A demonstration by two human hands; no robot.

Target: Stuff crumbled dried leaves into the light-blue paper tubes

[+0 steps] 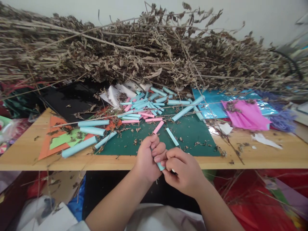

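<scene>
My left hand (147, 158) is curled around a short light-blue paper roll (160, 166) at the front edge of the wooden table (26, 150). My right hand (184, 170) pinches the lower end of the same roll, the fingers of both hands touching. Just beyond my hands, a green cutting mat (192, 134) holds a loose blue roll (172, 136) and a pink roll (158, 127). Further back lies a heap of several blue and pink paper rolls (144, 109).
A big pile of dry leafy branches (144, 48) covers the back of the table. Long blue rolls (92, 130) lie on orange and green paper (56, 141) at left. Blue foil and pink paper (245, 114) sit at right. Red material (252, 199) lies below the table.
</scene>
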